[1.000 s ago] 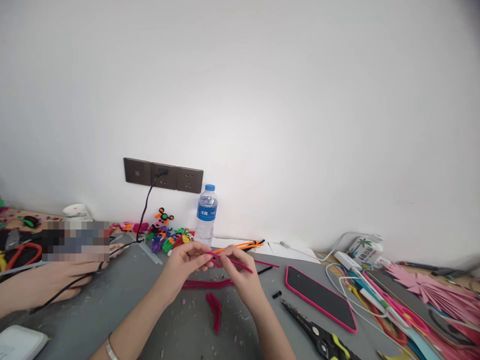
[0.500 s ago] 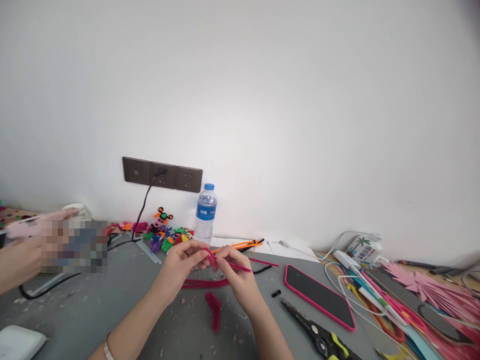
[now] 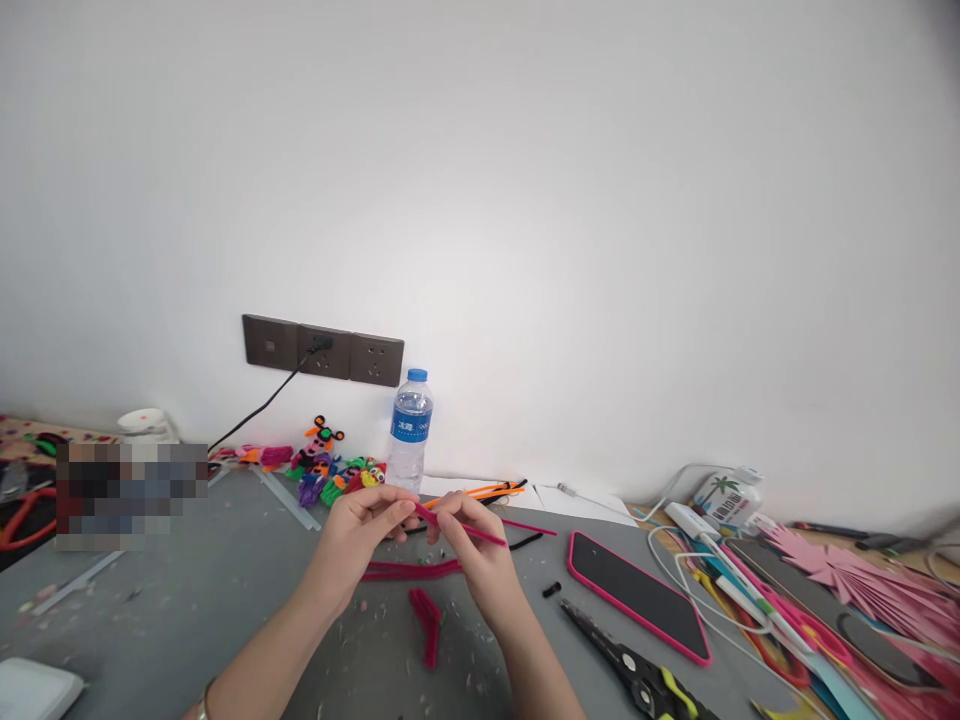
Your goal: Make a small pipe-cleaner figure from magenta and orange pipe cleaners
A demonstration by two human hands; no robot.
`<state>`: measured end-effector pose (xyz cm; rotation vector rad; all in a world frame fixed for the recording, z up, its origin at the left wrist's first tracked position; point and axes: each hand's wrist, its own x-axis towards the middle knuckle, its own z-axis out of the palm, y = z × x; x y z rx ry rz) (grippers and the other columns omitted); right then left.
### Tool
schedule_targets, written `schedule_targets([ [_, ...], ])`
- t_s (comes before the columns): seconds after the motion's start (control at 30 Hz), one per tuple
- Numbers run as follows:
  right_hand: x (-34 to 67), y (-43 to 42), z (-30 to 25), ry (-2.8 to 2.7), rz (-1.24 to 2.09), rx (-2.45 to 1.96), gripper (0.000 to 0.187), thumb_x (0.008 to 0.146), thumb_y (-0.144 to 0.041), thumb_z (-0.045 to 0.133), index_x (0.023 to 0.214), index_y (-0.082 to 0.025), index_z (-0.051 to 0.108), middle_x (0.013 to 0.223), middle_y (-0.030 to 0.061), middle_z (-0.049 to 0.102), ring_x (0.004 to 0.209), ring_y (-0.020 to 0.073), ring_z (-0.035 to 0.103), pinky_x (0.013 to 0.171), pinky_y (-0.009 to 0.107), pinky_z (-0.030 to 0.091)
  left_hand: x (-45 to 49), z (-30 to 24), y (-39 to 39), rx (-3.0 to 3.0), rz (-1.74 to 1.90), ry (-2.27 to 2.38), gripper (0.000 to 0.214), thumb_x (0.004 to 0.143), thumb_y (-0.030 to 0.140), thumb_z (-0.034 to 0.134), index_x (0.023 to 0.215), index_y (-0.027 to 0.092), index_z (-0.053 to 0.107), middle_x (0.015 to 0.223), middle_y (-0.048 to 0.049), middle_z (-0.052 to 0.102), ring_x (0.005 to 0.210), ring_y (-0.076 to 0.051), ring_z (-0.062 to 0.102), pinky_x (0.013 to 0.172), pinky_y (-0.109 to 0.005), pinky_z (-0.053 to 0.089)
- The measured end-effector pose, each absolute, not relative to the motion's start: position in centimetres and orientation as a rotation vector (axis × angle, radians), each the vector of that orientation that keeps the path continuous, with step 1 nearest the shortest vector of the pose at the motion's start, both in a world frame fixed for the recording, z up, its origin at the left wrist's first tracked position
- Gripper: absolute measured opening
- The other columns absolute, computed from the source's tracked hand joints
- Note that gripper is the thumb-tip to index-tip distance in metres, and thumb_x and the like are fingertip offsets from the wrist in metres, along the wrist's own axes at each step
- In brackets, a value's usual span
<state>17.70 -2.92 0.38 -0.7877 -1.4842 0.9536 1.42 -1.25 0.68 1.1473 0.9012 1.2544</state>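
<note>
Holding a pink pipe cleaner (image 3: 469, 530) in both hands, just above the grey surface (image 3: 187, 600). Pinching its left end with the left hand (image 3: 360, 530), fingers (image 3: 405, 512) pressed together on the wire. Clamping it a little farther along with the right hand (image 3: 472, 555), fingers (image 3: 444, 508) closed tight on it too, free end poking out to the right.

Below the hands, lying flat on the surface: a bundle of dark pink strands (image 3: 409, 570) and, nearer, a short folded pink piece (image 3: 427, 615). To the right, a phone (image 3: 637, 595) in a pink case, face up, with a small black bit (image 3: 553, 589) just beside its near-left corner and black-and-yellow pliers (image 3: 637, 680) closer in.

Behind the hands, orange strands (image 3: 480, 491), then a water bottle (image 3: 410, 430) standing upright by the wall, under a row of dark sockets (image 3: 322, 350). Left of the bottle, a heap of bright pipe-cleaner figures (image 3: 330, 470). Far right, cluttered with white cables (image 3: 675, 545) and pink paper cutouts (image 3: 847, 575).
</note>
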Motion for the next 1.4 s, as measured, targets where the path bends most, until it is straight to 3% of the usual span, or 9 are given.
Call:
schedule_targets([
  [0.2,17.5,-2.7,-0.2,-1.421,0.972,-0.830,0.019,0.080,-0.037,0.066,0.076,-0.019,0.061,0.066,-0.0011,0.058,0.060,0.0140,0.052,0.058,0.026,0.042,1.7,0.9,-1.5,1.188,1.281,0.956,0.028,0.073,0.045,0.072,0.076,0.017,0.073,0.058,0.0024,0.052,0.049,-0.007,0.038,0.047,-0.019,0.032],
  [0.37,17.5,-2.5,-0.4,-1.384,0.976,-0.805,0.016,0.075,-0.031,0.072,0.081,-0.020,0.063,0.075,0.0002,0.064,0.067,0.0150,0.058,0.062,0.026,0.046,2.2,1.6,-1.9,1.142,1.299,0.874,0.031,0.070,0.048,0.073,0.071,0.017,0.071,0.082,-0.0014,0.052,0.056,-0.008,0.035,0.046,-0.019,0.030],
  [0.53,17.5,-2.5,-0.3,-1.389,0.952,-0.794,0.013,0.075,-0.027,0.073,0.083,-0.020,0.065,0.079,0.0023,0.067,0.074,0.0173,0.061,0.069,0.029,0.049,2.1,1.4,-1.8,1.158,1.259,0.906,0.030,0.074,0.047,0.070,0.070,0.017,0.069,0.078,0.0001,0.049,0.054,-0.006,0.031,0.048,-0.020,0.029],
  [0.87,17.6,-2.3,-0.4,-1.299,0.932,-0.770,0.009,0.078,-0.028,0.070,0.076,-0.019,0.069,0.072,0.0021,0.065,0.067,0.0159,0.059,0.063,0.027,0.047,2.0,0.8,-1.7,1.178,1.234,0.923,0.028,0.071,0.047,0.072,0.077,0.019,0.073,0.079,0.0001,0.050,0.055,-0.007,0.033,0.052,-0.023,0.030],
  [1.0,17.6,-2.3,-0.2,-1.253,0.956,-0.739,0.012,0.081,-0.031,0.067,0.080,-0.020,0.069,0.073,0.0019,0.065,0.065,0.0151,0.060,0.062,0.027,0.049,2.0,0.7,-1.5,1.122,1.140,0.961,0.036,0.069,0.052,0.072,0.085,0.020,0.072,0.071,0.0002,0.051,0.058,-0.011,0.038,0.053,-0.023,0.031],
  [1.17,17.9,-2.1,-0.2,-1.286,0.983,-0.786,0.016,0.081,-0.034,0.067,0.078,-0.018,0.067,0.070,0.0020,0.065,0.065,0.0152,0.058,0.063,0.027,0.047,2.0,0.8,-1.3,1.212,1.021,0.988,0.040,0.070,0.057,0.068,0.076,0.017,0.067,0.065,0.0025,0.046,0.054,-0.010,0.035,0.050,-0.022,0.025],
  [1.4,17.9,-2.1,-0.2,-1.302,1.130,-0.750,0.021,0.083,-0.037,0.064,0.074,-0.018,0.060,0.067,-0.0002,0.060,0.062,0.0139,0.054,0.062,0.027,0.044,1.7,0.5,-1.5,1.349,0.835,0.936,0.034,0.075,0.050,0.067,0.075,0.016,0.062,0.062,0.0050,0.041,0.053,-0.009,0.033,0.052,-0.023,0.021],
])
